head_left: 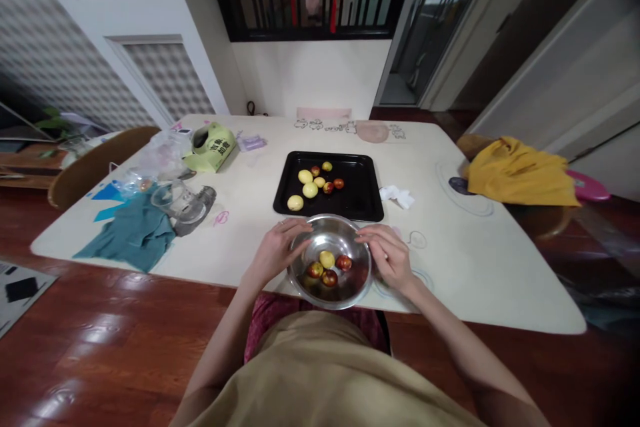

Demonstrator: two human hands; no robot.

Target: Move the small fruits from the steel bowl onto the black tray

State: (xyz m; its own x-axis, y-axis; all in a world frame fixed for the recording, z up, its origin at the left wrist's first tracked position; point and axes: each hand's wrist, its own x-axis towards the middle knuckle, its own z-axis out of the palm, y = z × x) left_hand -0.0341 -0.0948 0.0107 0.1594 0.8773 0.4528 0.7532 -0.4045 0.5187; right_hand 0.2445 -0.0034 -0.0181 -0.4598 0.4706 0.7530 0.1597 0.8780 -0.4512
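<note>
A shiny metal bowl (330,300) sits at the near edge of the table, in front of my body. My left hand (277,250) grips its left rim, and my right hand (390,255) has its fingers on the right rim. Inside lie one yellow fruit (327,259) and several red-brown mottled fruits that look like jujubes (343,263). Just beyond the bowl is a black baking tray (357,197). On it rest several pale yellow round fruits (310,190) and smaller reddish jujube-like fruits (339,183), mostly left of its middle.
A crumpled white tissue (397,197) lies right of the tray. At left are a teal cloth (133,230), a clear jug (173,199), plastic bags (165,153) and a green printed package (213,147). A yellow garment (520,170) drapes a chair at right.
</note>
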